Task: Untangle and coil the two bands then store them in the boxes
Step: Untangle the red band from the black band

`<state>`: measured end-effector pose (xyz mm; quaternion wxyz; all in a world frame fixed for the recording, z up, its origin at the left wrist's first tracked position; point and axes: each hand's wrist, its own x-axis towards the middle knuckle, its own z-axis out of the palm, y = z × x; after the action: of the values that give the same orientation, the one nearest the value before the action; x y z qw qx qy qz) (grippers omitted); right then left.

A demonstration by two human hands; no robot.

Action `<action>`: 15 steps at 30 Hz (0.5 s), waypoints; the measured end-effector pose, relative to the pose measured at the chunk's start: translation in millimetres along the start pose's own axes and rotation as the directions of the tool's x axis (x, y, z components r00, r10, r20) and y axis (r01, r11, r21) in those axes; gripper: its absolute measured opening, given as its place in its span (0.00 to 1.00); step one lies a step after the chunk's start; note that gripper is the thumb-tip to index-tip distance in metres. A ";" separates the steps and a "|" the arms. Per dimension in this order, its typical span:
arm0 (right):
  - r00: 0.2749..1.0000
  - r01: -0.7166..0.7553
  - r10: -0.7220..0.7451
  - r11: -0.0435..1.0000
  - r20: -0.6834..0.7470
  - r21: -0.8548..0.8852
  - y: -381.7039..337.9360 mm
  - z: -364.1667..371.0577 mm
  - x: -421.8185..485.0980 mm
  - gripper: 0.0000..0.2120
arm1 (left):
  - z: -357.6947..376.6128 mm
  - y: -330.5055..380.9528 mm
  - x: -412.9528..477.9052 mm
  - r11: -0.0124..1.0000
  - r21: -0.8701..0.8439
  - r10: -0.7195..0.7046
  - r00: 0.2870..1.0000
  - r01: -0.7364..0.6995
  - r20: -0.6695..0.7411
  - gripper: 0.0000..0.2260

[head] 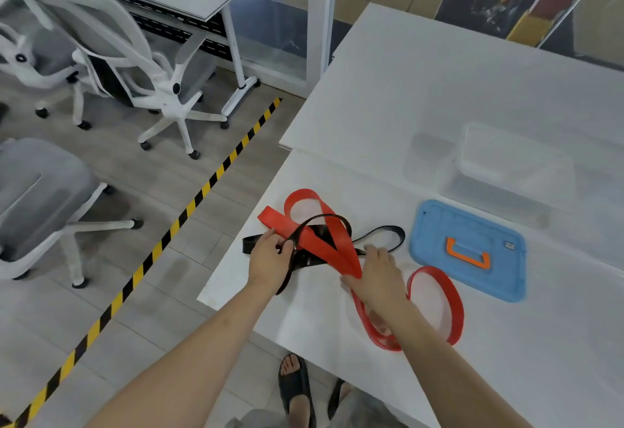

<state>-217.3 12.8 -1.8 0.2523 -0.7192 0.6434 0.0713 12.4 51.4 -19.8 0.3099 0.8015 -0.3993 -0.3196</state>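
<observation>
The red band [314, 242] and the thinner black band [388, 230] lie tangled flat just left of the blue lid [472, 225], red strands crossing over black. One red loop curls at the lid's near-left corner. The clear box [499, 171] stands open just behind the lid.

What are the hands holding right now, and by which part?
The left hand pinches the black band at its raised loop, beside the red crossing. The right hand grips the red band where its strands converge.
</observation>
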 end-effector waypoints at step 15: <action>0.988 0.149 -0.154 0.930 -0.013 0.337 -47.8 12.9 33.5 0.08 | 3.6 5.2 4.7 0.999 -0.035 -0.013 0.999 0.015 0.036 0.14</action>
<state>-163.1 -9.0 -14.3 0.3806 -0.7124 0.5870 -0.0545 9.6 44.1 -19.3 0.3145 0.7928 -0.3934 -0.3430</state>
